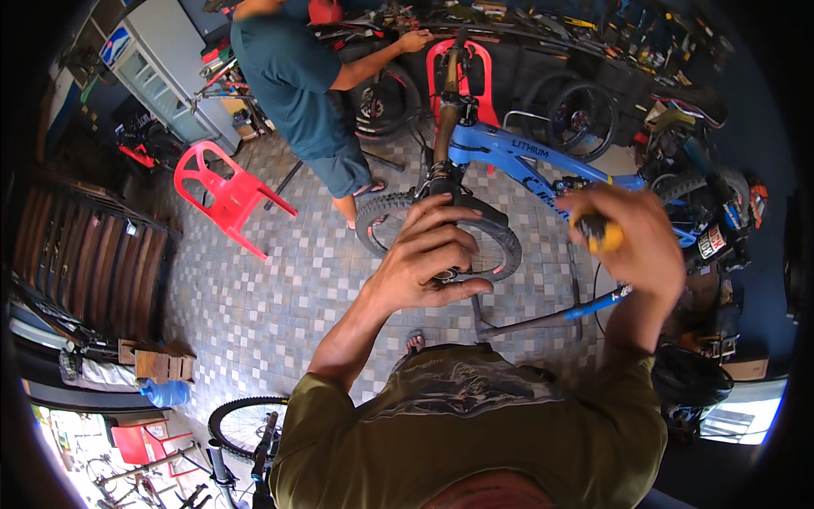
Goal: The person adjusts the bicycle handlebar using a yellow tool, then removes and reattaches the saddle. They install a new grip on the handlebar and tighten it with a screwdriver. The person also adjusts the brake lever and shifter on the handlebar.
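In front of my chest is my left hand (432,254), its fingers curled and the thumb stretched below them. A small dark round part (446,275) shows between fingers and thumb; its kind is unclear. My right hand (640,242), somewhat blurred, is closed around a yellow and black tool handle (599,232) seen end-on; the tool's working end does not show. Beyond both hands stands a blue bicycle frame (517,153) with a dark fork (445,140). Its front wheel (381,225) is partly hidden behind my left hand.
A co-worker in a dark teal shirt (288,76) stands at the far left, one arm toward the tool-covered bench (526,30). Red plastic chairs stand at the left (229,199) and behind the fork. Another bicycle wheel (246,424) is at lower left, and a saddle (691,377) at right.
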The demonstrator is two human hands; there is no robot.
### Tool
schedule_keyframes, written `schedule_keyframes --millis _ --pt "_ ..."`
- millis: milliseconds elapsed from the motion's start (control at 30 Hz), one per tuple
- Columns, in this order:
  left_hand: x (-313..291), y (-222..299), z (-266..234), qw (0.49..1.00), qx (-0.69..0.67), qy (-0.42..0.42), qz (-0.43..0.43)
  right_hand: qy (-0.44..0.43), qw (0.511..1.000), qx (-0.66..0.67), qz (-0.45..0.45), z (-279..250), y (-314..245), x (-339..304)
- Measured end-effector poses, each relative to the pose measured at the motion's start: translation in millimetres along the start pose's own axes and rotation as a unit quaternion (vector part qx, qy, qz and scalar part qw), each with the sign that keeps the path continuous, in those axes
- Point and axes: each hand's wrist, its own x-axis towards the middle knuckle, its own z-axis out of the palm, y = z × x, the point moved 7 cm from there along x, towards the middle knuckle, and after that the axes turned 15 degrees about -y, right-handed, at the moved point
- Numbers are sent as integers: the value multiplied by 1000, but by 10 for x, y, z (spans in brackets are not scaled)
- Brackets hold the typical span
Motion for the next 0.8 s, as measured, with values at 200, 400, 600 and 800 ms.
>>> schedule_keyframes --millis 200,400,600,800 --pt "114 -41 139 998 -20 19 59 85 920 382 10 877 1042 1615" --pt "319 3 189 994 -17 8 112 -10 869 490 -72 1581 1432 2356" --pt "178 -220 160 991 11 37 129 37 834 544 -86 1743 1249 2392" --pt "192 -214 181 988 -2 98 119 62 834 538 -104 1743 1351 2378"
